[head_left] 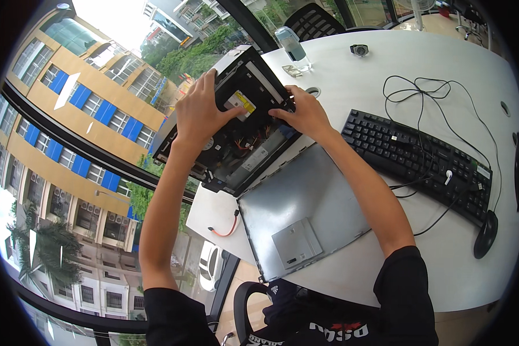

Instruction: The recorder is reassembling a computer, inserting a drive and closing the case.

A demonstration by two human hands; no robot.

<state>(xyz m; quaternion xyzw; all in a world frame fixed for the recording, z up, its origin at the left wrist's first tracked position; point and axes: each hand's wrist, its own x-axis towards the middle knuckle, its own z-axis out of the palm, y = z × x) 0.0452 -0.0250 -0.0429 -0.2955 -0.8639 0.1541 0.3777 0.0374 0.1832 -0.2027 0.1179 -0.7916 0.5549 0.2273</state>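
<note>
An open black desktop computer case (253, 75) stands tilted at the far left of the table. Inside it show a drive with a yellow-and-white label (245, 104), coloured wires (248, 141) and a silver component (255, 159). My left hand (199, 112) is wrapped over the case's upper left side, its thumb by the labelled drive. On the right edge, my right hand (306, 112) grips the frame with the thumb reaching inside. Below the case, a flat grey metal side panel (334, 196) lies on the table. A short red-orange cable (227, 230) rests left of the panel.
A black keyboard (380, 135) with a white earbud (448, 176) on it, a mouse (486, 235) and looped black cables (423, 95) occupy the right. Farther back are a clear bottle (294, 49) and a watch (359, 51). A window frame (98, 161) borders the left.
</note>
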